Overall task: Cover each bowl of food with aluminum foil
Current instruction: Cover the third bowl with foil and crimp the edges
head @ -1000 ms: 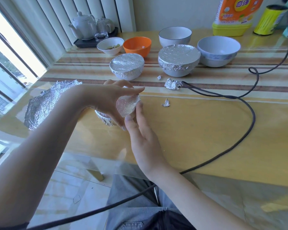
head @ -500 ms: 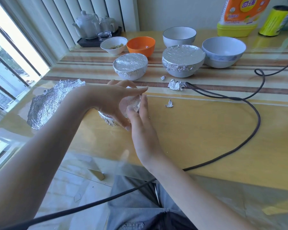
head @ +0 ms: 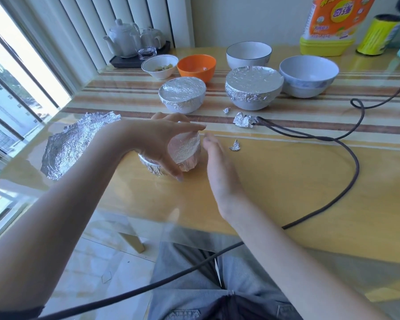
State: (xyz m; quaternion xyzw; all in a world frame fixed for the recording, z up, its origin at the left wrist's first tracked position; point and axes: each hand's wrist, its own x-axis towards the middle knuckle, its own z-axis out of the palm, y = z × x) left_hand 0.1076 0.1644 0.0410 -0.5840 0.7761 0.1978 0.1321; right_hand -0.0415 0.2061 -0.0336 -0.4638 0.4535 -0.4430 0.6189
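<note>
A small foil-wrapped bowl [head: 185,155] sits tipped near the desk's front edge. Two foil-covered bowls [head: 182,94] [head: 254,87] stand upright farther back.

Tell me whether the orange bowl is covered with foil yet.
Not covered. The orange bowl stands open, its bare orange inside showing; no foil on its rim.

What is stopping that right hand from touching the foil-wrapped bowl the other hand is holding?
Nothing visible. The right hand hovers open just beside the foil-wrapped bowl, with only a narrow gap of bare table between them. The left hand grips the bowl from above and the far side, leaving its right flank free.
</note>
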